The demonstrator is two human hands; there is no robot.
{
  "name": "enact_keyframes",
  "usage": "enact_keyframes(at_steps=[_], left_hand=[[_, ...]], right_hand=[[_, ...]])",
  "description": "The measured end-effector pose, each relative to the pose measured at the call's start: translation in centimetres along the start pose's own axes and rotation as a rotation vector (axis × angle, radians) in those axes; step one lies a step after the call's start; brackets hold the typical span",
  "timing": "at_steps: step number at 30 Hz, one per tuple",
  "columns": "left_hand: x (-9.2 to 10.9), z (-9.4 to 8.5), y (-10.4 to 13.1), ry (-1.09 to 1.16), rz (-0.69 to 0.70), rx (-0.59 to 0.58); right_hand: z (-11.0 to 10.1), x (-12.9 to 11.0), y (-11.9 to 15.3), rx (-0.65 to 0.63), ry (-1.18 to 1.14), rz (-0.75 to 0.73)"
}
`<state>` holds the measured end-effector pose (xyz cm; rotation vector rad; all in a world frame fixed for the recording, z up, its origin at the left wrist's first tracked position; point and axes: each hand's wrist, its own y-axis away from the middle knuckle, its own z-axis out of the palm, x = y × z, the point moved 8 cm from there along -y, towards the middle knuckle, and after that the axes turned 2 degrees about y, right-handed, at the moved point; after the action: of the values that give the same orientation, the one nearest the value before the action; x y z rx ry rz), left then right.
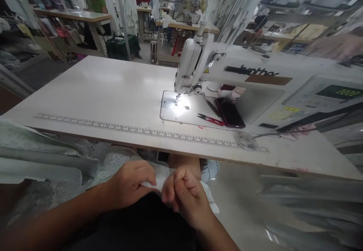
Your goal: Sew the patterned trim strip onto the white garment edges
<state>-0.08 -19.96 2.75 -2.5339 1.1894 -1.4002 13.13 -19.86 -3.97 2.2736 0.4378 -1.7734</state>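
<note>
My left hand (132, 183) is closed on the edge of a pale patterned cloth (109, 164), pinching it between thumb and fingers. Close beside it, my right hand (187, 192) is curled with its fingers folded in, at a white part of the same cloth. Both hands are low over my lap, in front of the table's near edge. The cloth hangs down over my legs, and some of it lies behind my hands. What exactly sits inside the right fingers is partly hidden.
A white sewing machine (221, 61) stands on the table (113, 80), its needle area lit. Red thread snips (210, 119), a dark phone (230, 113) and a clear disc (246, 141) lie near it. A ruler strip (150, 131) runs along the front. Another person (96, 3) is far left.
</note>
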Motion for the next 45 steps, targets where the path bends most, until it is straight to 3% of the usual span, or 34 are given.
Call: enact_keyframes(at_steps=[1,3,5,7,10,13,16,19,21,23,25,28,34,45], left_hand=[[0.6,-0.4,0.0,0.022,0.011,-0.005],[1.1,-2.4,0.1,0.062,-0.009,0.093],[0.5,-4.9,0.4,0.059,-0.112,0.266],[-0.9,-5.7,0.5,0.056,-0.260,0.320],[-2.7,-3.9,0.1,0.145,-0.450,0.224],[-3.4,-2.3,0.1,0.199,-0.590,0.198],[-3.6,-2.5,0.5,0.173,-0.643,0.218],[-4.2,-3.2,1.2,0.177,-0.693,0.204],[-4.6,-2.9,1.3,0.198,-0.722,0.111],[-4.4,-2.2,0.9,0.198,-0.682,-0.023],[-3.7,-1.7,0.2,0.185,-0.591,-0.084],[-3.4,-1.4,-0.1,0.224,-0.551,-0.037],[-5.2,0.6,1.6,0.545,-0.791,0.054],[-5.1,1.3,0.6,0.473,-0.776,0.005]], right_hand=[[0.1,0.9,0.4,-0.057,0.172,0.013],[-1.0,3.1,1.5,-0.089,0.398,0.057],[-2.9,5.0,2.6,-0.040,0.486,0.118],[-4.6,5.4,3.4,0.025,0.557,0.149],[-4.8,2.6,3.2,0.139,0.531,0.067],[-2.0,-1.7,1.5,0.147,0.373,-0.110],[0.1,-3.7,-0.1,0.172,0.286,-0.187],[0.0,-3.2,-1.0,0.172,0.189,-0.116],[-0.6,-2.8,-1.2,0.130,0.138,-0.086],[-1.1,-3.0,-1.1,0.095,0.118,-0.080],[-1.3,-3.3,-1.1,0.065,0.133,-0.076],[-1.3,-3.4,-1.0,0.029,0.203,-0.053],[-1.4,-1.7,-0.7,-0.023,0.227,0.023],[-1.0,-4.3,-1.6,0.015,0.177,-0.078]])
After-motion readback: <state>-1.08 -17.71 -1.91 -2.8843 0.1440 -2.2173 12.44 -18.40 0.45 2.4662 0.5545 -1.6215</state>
